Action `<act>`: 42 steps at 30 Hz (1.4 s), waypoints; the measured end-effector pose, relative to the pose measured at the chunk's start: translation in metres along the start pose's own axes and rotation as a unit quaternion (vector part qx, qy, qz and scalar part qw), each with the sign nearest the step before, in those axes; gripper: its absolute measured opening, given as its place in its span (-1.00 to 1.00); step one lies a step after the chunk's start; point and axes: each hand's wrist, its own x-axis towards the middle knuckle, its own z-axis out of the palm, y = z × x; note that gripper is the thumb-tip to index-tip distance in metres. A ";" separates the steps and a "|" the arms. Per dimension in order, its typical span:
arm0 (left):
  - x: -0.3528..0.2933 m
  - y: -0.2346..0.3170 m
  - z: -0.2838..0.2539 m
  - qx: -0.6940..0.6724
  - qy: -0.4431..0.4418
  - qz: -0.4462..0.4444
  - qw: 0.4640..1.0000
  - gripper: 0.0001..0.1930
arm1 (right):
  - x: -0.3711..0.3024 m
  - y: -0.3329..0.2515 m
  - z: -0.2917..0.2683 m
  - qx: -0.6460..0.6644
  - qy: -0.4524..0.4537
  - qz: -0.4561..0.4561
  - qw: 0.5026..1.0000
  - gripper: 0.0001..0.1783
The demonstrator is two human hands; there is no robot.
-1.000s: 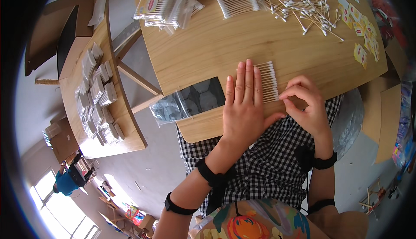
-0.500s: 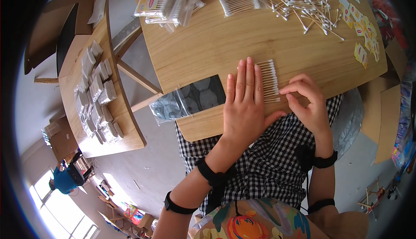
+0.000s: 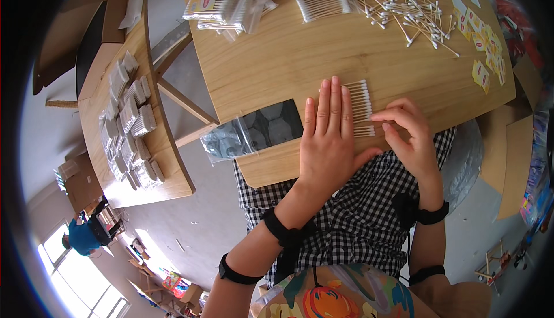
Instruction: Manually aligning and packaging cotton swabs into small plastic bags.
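Observation:
My left hand (image 3: 327, 139) lies flat, fingers stretched together, over a row of cotton swabs (image 3: 360, 101) on the wooden table. The swabs lie side by side, their white tips poking out to the right; my palm and fingers hide their other ends. A narrow gap parts the nearest few swabs from the others. At those tips is my right hand (image 3: 411, 136), its index fingertip at the swab ends and its thumb apart, holding nothing. Left of my left hand lies a clear plastic bag (image 3: 225, 140) on a dark sheet (image 3: 271, 124).
Packed swab bags (image 3: 216, 6) are stacked at the far left, beside a loose swab heap (image 3: 404, 6). Yellow cards (image 3: 482, 75) are scattered at the right edge. More filled bags (image 3: 124, 124) cover a side table. An open cardboard box (image 3: 511, 156) stands at right.
Both hands stay almost in place, while the whole view shifts slightly. The gap between the nearest swabs and the rest of the row shows more plainly now.

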 end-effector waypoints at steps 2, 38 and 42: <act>0.000 0.000 0.000 -0.002 0.001 0.000 1.000 0.23 | 0.000 0.001 0.000 -0.012 -0.004 -0.004 1.000 -0.76; 0.000 0.000 -0.001 -0.003 0.003 0.000 1.000 0.22 | 0.006 -0.001 0.008 -0.011 0.014 0.013 1.000 -0.65; 0.000 0.000 -0.001 -0.007 0.003 0.000 1.000 0.22 | 0.007 -0.003 0.007 -0.013 0.014 0.019 1.000 -0.67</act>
